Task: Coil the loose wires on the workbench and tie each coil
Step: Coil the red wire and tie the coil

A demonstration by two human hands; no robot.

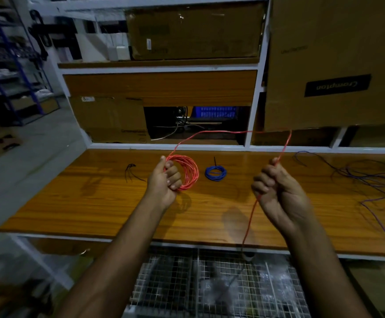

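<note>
Above the glossy wood-grain workbench [95, 203], the left hand [166, 180] grips a round red wire coil [188, 172]. The right hand [276, 187] clenches its thin loose strand. A tied blue coil [216, 173] lies just beside, on the bench.

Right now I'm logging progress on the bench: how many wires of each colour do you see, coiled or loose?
Red wire, part coiled in the left hand, fed by the right hand: 1
Blue wire, finished coil on the wooden bench: 1
Purple wire, loose tangle at right, strand count unclear: at least 1
Total: 3
</note>
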